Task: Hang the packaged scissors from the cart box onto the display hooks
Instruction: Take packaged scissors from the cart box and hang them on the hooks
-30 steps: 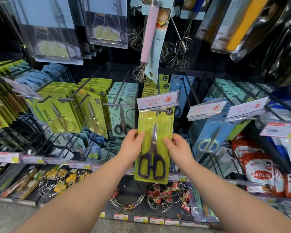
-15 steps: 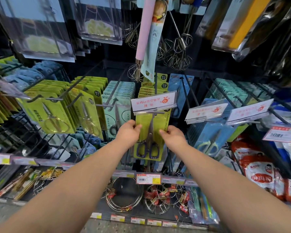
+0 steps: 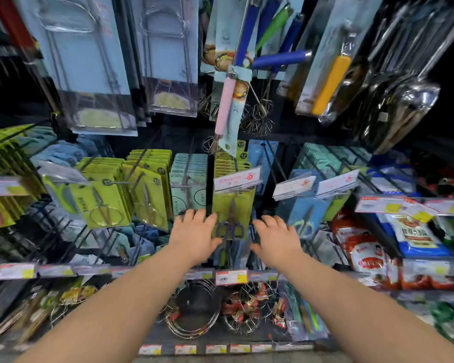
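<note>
Hanging on its hook (image 3: 243, 190) at 12 o'clock, scissors pack (image 3: 231, 208) has left hand (image 3: 194, 233) at 9, right hand (image 3: 275, 235) at 3, both spread, holding nothing. Bump = pack swings off, imo.

We're in a shop aisle: packaged scissors (image 3: 233, 213) hang in rows on display hooks (image 3: 188, 170), price tags (image 3: 237, 178) clip to hook ends, barcode labels (image 3: 231, 276) run beneath, whisks (image 3: 260, 119) dangle overhead.
</note>
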